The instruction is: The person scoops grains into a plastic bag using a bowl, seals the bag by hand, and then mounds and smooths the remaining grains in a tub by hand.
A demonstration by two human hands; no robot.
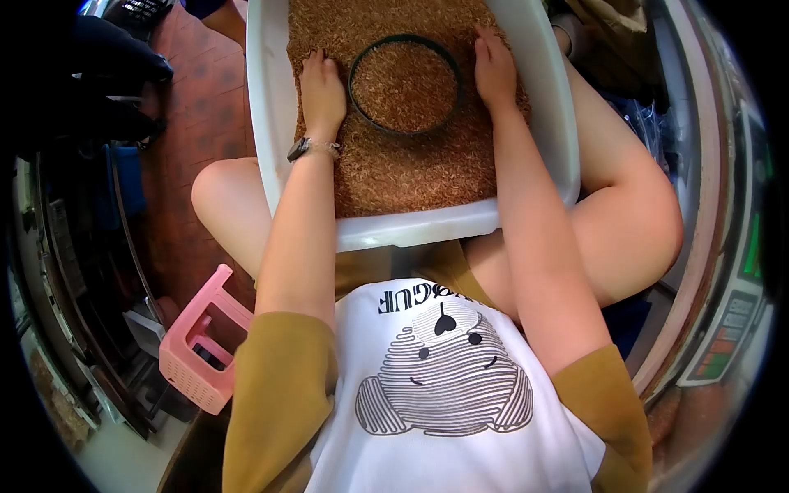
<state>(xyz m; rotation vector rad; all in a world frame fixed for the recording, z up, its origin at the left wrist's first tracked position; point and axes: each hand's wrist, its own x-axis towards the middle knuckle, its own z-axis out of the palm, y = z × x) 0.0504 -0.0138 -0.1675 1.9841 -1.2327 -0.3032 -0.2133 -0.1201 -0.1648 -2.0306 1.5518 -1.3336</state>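
A deep white plastic tub [370,232] holds a thick layer of loose, brown, grain-like material [403,177]. In its middle sits a round dish or sieve with a dark green rim [359,112], filled with the same material. My left hand [323,94] rests on the brown material just left of the rim, apart from it, a dark watch and bracelet at the wrist. To the rim's right, my right hand [495,72] lies on the material near the tub's wall. Both hands look open, fingers stretched forward, their tips partly hidden in the material. Neither holds anything I can make out.
The tub stands between my bent legs. A pink plastic stool [197,361] is at the lower left on the red tiled floor [193,90]. Dark-clothed legs of another person [115,57] show at upper left. Clear plastic bags [649,135] lie at right.
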